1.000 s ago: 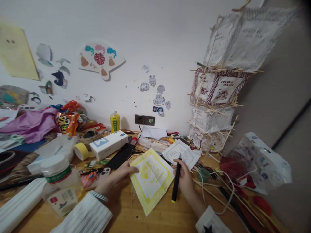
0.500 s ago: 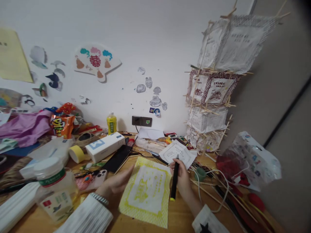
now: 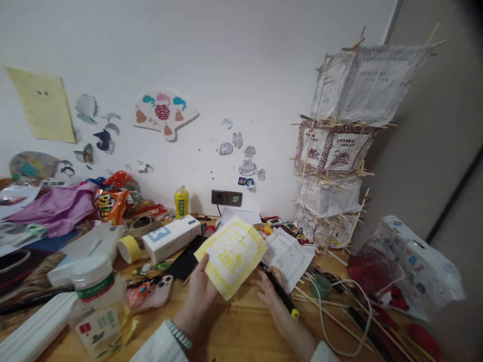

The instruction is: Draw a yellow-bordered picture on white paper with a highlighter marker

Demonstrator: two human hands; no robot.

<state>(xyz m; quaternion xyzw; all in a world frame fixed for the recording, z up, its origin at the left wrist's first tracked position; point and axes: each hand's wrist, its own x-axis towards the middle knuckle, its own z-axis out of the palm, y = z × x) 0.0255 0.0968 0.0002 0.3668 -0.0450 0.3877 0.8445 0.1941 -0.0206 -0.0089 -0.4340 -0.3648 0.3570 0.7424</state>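
— Fingers [image 3: 204, 262] first: what do those of our left hand [image 3: 202, 291] hold?
— They pinch the yellow-patterned sheet [image 3: 231, 256] at its lower left edge, our thumb on the printed face and the others hidden behind it.
— So where do we have that sheet?
— Near the centre of the frame, tilted, with a yellow building drawn inside its border.
— And our right hand [image 3: 272, 294]?
— Just right of the sheet's lower edge, with a black marker [image 3: 281, 290] slanting through it, yellow end toward the lower right. Our fingers there are loosely bent around the marker; we can't tell exactly how they press on it, or whether they touch the sheet.
— What do we see close by?
— A white printed sheet [image 3: 290, 257] lies just beyond our right hand, and a looped white cord [image 3: 371, 319] lies farther right on the table [image 3: 241, 334].
— To the left?
— A dark flat slab [image 3: 184, 260] partly behind our sheet, then a white box [image 3: 171, 237] and a yellow tape roll [image 3: 129, 249]. Our jar [image 3: 96, 311] with the green band stands at the lower left.
— At the upper right?
— Our tiered paper-and-stick tower [image 3: 347, 151].
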